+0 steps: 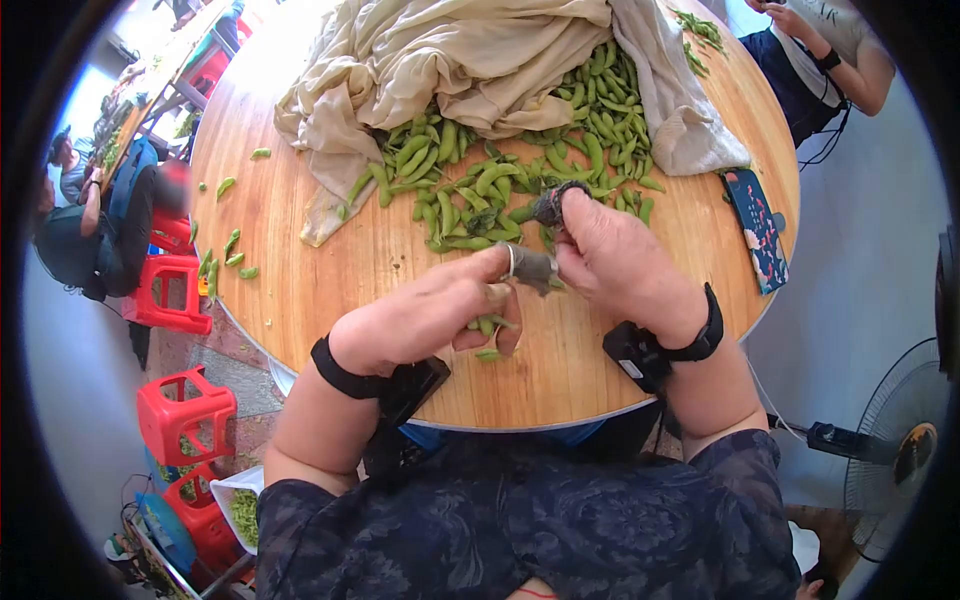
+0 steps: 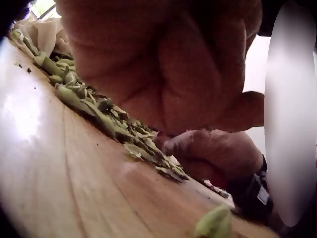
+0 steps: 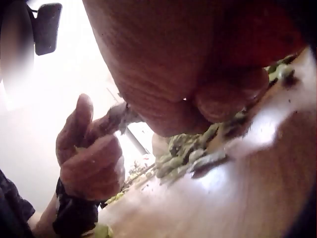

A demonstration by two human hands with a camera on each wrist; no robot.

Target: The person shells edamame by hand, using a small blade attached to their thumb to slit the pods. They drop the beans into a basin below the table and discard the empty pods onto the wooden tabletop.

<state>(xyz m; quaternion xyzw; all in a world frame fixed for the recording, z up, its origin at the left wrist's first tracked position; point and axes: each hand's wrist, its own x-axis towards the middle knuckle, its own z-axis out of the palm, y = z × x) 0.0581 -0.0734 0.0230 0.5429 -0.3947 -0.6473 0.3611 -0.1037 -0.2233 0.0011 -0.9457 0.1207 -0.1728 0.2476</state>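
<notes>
Green soybean pods (image 1: 487, 323) are held in the curled lower fingers of my left hand (image 1: 420, 312). Its index finger points right and wears a worn grey finger wrap (image 1: 533, 266). My right hand (image 1: 630, 255), with a dark wrap (image 1: 557, 204) on one digit, is curled at the tip of that grey wrap and pinches it. In the right wrist view the grey wrap (image 3: 118, 118) runs up to the right hand's fingers. Just beyond both hands lies a heap of soybean pods (image 1: 490, 180) on the round wooden table (image 1: 330, 300). One loose pod (image 1: 488, 355) lies below the left hand.
A beige cloth (image 1: 450, 60) covers the back of the heap. A floral phone case (image 1: 757, 230) lies near the right edge. Red stools (image 1: 185, 410) and a white container (image 1: 222, 487) stand at left, a fan (image 1: 900, 450) at right. Another person (image 1: 835, 70) is at back right.
</notes>
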